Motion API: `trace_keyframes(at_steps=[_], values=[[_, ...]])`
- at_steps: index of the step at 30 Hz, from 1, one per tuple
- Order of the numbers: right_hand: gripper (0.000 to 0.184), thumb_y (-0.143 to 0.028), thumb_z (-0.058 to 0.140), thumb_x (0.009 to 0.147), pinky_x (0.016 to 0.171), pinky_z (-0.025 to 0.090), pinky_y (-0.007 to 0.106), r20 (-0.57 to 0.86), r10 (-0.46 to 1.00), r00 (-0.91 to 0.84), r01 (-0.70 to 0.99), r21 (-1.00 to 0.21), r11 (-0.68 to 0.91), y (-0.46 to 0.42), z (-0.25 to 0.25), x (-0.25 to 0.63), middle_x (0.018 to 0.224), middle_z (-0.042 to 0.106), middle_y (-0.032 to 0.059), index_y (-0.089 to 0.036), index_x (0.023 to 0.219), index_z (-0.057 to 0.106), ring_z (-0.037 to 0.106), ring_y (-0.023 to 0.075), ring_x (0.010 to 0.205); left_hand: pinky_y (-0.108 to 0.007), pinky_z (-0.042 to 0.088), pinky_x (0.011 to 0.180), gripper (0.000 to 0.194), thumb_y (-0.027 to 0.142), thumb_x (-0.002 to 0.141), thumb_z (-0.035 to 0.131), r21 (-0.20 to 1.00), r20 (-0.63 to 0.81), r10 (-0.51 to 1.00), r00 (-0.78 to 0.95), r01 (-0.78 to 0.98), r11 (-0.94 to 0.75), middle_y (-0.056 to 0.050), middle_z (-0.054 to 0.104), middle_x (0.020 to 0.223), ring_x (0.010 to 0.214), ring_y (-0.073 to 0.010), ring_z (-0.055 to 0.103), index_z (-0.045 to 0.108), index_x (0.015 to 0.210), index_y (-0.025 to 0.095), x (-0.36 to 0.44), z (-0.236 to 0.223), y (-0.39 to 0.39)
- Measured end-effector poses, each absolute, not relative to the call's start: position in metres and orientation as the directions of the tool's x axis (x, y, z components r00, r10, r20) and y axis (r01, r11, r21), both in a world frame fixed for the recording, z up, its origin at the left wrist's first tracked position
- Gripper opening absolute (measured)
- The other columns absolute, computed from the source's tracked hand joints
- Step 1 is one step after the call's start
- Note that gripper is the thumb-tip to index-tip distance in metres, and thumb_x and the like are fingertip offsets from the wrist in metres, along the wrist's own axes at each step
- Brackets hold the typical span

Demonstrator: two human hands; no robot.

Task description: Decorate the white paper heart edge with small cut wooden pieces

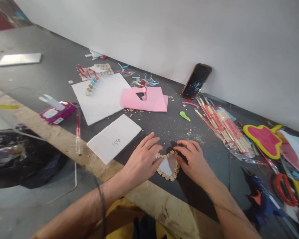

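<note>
A small heart-shaped white card (166, 167) lies near the front of the dark tabletop. Knobbly beige bits, whose exact kind I cannot make out, line its rim. My left hand (145, 155) holds the heart's left edge, thumb over the rim and the other fingers reaching past it. On the opposite side, my right hand (193, 162) has its thumb and fingertips at the upper right edge. Part of the rim is hidden beneath my fingers. Beige crumbs (189, 134) are scattered beyond the hands.
Left are a white card marked 154 (116, 141), a larger white sheet (104, 99) and a purple power strip (58, 113). Pink paper (149, 99) lies behind. A phone (197, 81) leans on the wall. Packed chopsticks (233, 131), a glue gun (261, 196) and red-handled scissors (285, 189) lie right.
</note>
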State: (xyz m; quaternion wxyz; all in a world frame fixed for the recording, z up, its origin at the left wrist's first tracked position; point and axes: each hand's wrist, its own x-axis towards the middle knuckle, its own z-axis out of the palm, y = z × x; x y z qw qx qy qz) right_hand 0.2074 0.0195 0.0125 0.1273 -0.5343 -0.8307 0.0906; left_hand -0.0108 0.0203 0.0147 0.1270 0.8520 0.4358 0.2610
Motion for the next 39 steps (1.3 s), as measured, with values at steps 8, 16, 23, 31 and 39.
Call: trace_keyframes(at_steps=[8,16,23,31,39], values=[[0.019,-0.03,0.052,0.084,0.091,0.04,0.045,0.111,0.934,-0.341,0.884,-0.3,0.358,0.018,0.009,0.197,0.113,0.059,0.0071,-0.023,0.096,0.064,0.043,0.0248,0.11,-0.042,0.045,0.099,0.025,0.006,0.084,0.049,0.546,0.463,0.82,0.335,0.621,-0.562,-0.009,0.059,0.114,0.125,-0.0249,0.044,0.054,0.104,0.018,-0.056,0.007,-0.015],[0.014,-0.028,0.052,0.083,0.091,0.04,0.043,0.126,0.941,-0.313,0.892,-0.301,0.337,0.017,0.012,0.193,0.11,0.06,0.0065,-0.023,0.09,0.064,0.046,0.0235,0.108,-0.039,0.049,0.092,0.03,-0.001,0.079,0.05,0.519,0.554,0.771,0.314,0.594,-0.614,-0.009,0.064,0.103,0.114,-0.0241,0.054,0.058,0.102,0.016,-0.074,-0.012,-0.033],[0.014,-0.027,0.05,0.084,0.09,0.04,0.046,0.163,0.938,-0.306,0.879,-0.329,0.344,0.018,0.01,0.191,0.108,0.061,0.0071,-0.023,0.087,0.064,0.047,0.0242,0.105,-0.039,0.05,0.092,0.029,0.0,0.079,0.05,0.514,0.565,0.764,0.312,0.591,-0.622,-0.008,0.066,0.101,0.111,-0.0227,0.056,0.058,0.101,0.018,-0.072,-0.018,-0.03],[0.01,-0.026,0.053,0.084,0.092,0.038,0.044,0.143,0.939,-0.312,0.882,-0.326,0.342,0.014,0.01,0.193,0.111,0.059,0.0057,-0.023,0.088,0.062,0.045,0.0237,0.109,-0.04,0.049,0.093,0.028,0.004,0.081,0.05,0.514,0.521,0.789,0.326,0.618,-0.595,-0.008,0.065,0.105,0.114,-0.0233,0.053,0.058,0.103,0.019,-0.074,-0.021,-0.031],[0.011,-0.027,0.053,0.084,0.092,0.036,0.043,0.116,0.941,-0.318,0.887,-0.315,0.338,0.013,0.011,0.193,0.113,0.059,0.0051,-0.025,0.089,0.063,0.044,0.0234,0.111,-0.042,0.047,0.095,0.029,0.001,0.079,0.052,0.513,0.51,0.789,0.343,0.614,-0.6,-0.01,0.063,0.105,0.115,-0.0248,0.051,0.058,0.102,0.017,-0.073,-0.021,-0.03]])
